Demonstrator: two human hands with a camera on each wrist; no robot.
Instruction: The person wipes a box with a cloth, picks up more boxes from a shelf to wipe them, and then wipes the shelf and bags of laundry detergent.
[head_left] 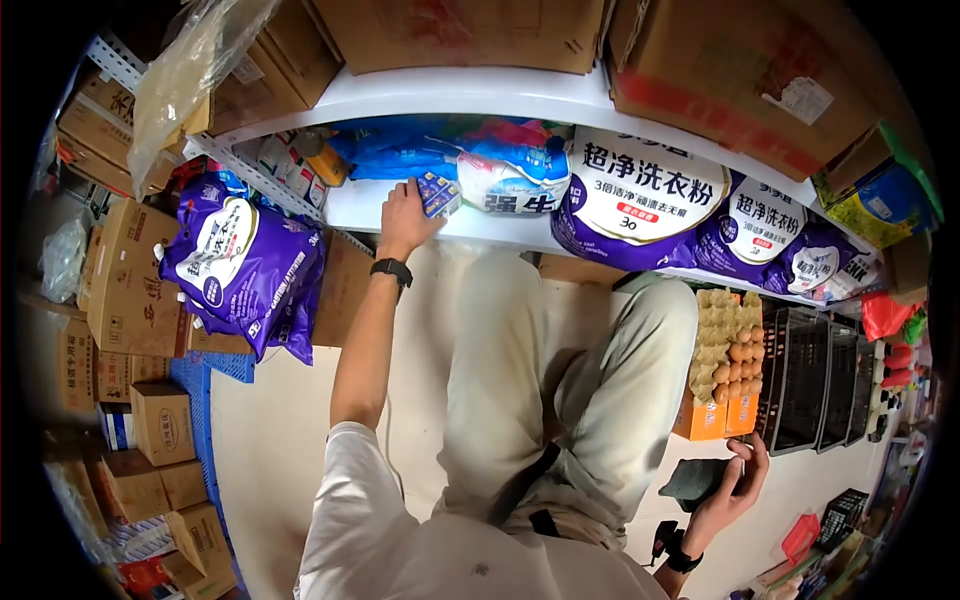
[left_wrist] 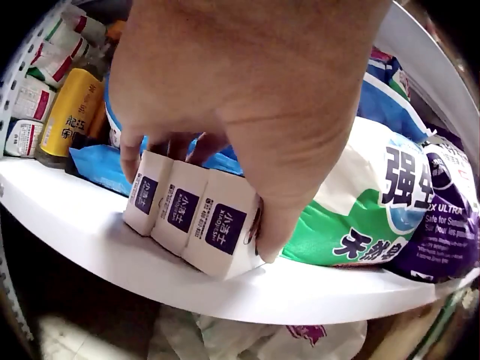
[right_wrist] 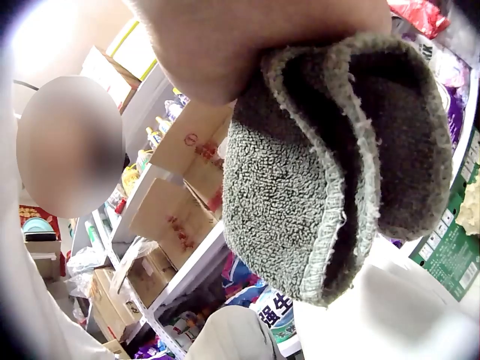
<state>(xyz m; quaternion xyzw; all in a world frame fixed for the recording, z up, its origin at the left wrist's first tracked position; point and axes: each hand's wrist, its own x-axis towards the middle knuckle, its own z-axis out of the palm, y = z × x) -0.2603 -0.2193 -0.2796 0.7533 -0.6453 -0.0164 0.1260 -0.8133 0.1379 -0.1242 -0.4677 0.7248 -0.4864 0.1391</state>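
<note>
My left hand [head_left: 403, 218] reaches to the low white shelf [head_left: 505, 228]. It grips a row of small white-and-blue boxes [left_wrist: 184, 214], thumb on the near right end and fingers behind the row. The boxes sit at the shelf's front edge, left of a white and green bag [left_wrist: 352, 202] of detergent. Off to the right, beside my knee, my right hand [head_left: 728, 497] holds a folded grey-green terry cloth [right_wrist: 277, 195]. Its loose folds hang below the hand in the right wrist view.
Large purple washing powder bags [head_left: 640, 200] line the shelf to the right. More purple bags [head_left: 250, 265] are stacked at left. An egg tray [head_left: 715, 335] with eggs stands on orange boxes [head_left: 708, 420], near black crates [head_left: 800, 370]. Cardboard cartons [head_left: 470, 35] fill the shelf above.
</note>
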